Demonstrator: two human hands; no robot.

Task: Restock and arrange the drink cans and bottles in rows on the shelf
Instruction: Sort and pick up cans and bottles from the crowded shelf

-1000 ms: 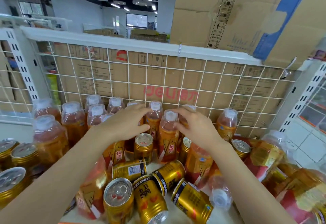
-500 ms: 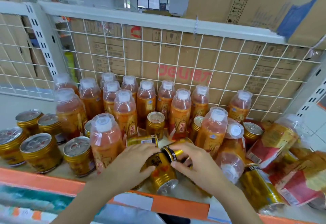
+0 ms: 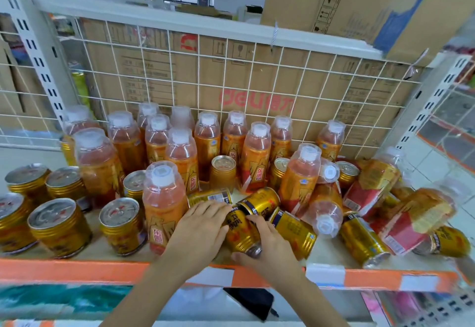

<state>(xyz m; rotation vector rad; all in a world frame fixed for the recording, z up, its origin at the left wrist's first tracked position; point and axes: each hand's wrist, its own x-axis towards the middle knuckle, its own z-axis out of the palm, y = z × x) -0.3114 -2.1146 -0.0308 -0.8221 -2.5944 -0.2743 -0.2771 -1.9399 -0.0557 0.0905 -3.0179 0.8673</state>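
head, left hand [image 3: 198, 231], right hand [image 3: 270, 247] now on fallen can [image 3: 240, 234]

Layout on shelf [image 3: 77, 270], re fingers [image 3: 213, 208]
Btwn fingers, tipped can [image 3: 241, 234] lying; bottles [image 3: 207, 141] standing behind, upright cans [image 3: 59, 226] L, toppled ones [image 3: 362, 241] R.

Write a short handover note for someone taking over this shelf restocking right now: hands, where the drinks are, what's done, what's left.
Left hand lies flat against the lying can; right hand grips that can.
Done: upright bottles at the back, upright cans front left.
Left: stand the fallen cans and toppled bottles on the right in rows.
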